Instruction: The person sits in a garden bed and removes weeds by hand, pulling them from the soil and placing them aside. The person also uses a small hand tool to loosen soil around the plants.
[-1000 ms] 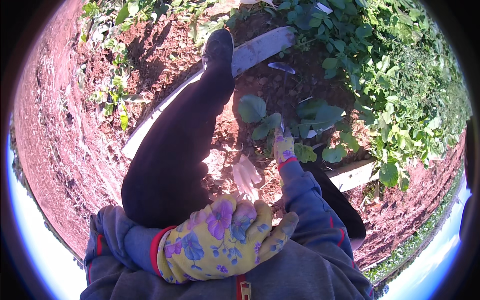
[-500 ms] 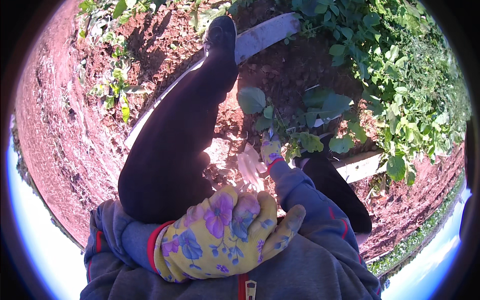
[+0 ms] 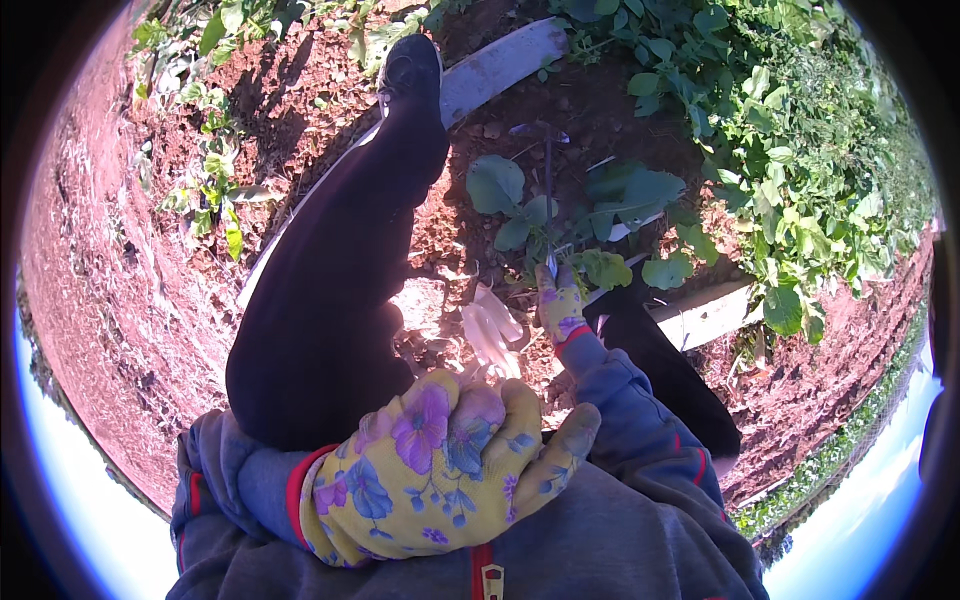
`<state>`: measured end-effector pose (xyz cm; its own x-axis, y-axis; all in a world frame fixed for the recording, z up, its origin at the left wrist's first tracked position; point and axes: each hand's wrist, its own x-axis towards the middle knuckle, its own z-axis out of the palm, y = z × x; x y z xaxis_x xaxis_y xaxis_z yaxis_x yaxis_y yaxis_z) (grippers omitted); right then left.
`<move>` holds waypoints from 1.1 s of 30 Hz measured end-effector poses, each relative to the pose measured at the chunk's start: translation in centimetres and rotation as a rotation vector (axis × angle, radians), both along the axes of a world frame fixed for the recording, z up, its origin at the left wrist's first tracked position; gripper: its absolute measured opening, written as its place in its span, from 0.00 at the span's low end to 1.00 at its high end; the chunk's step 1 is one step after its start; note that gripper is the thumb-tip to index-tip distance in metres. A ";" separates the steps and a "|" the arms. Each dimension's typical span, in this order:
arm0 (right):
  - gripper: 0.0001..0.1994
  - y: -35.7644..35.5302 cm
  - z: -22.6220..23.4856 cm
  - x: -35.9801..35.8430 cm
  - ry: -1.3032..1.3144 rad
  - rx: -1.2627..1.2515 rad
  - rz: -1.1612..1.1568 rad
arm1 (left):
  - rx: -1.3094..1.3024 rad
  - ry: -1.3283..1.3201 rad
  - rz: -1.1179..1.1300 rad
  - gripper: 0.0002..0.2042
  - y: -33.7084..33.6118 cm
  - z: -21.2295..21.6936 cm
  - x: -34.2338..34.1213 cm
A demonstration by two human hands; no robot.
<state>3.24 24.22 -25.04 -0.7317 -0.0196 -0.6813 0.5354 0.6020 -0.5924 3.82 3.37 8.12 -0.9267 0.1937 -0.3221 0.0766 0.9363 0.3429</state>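
My right hand (image 3: 560, 305), in a yellow flowered glove, reaches forward to the base of a small broad-leaved plant (image 3: 498, 186). It grips the thin dark handle of a hand hoe (image 3: 548, 180), whose metal head lies on the soil beyond the plant. My left hand (image 3: 440, 470), in a matching flowered glove, rests flat against my grey-blue jacket near my left knee and holds nothing. A white crumpled thing (image 3: 490, 332), perhaps a glove, lies on the red soil between my legs.
My left leg (image 3: 340, 290) in dark trousers stretches forward to a black shoe (image 3: 408, 70); my right leg (image 3: 660, 370) is bent. White boards (image 3: 500, 65) (image 3: 705, 315) edge the bed. Dense green plants (image 3: 800, 150) fill the right, weeds (image 3: 215, 200) the left.
My right hand has shifted a little left, closer to the plant's base, still holding the hoe. My left hand has stayed against my jacket.
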 end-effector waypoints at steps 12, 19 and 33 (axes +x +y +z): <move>0.26 1.8 -7.5 -8.0 0.025 0.454 0.583 | -0.021 0.199 -0.171 0.17 -0.9 0.0 -1.8; 0.22 2.9 0.3 4.0 -0.209 0.390 0.367 | -0.041 0.328 -0.206 0.20 -0.5 -0.6 -1.6; 0.24 4.1 0.2 1.5 -0.050 0.328 0.216 | -0.031 0.146 -0.086 0.13 0.7 -0.8 -0.5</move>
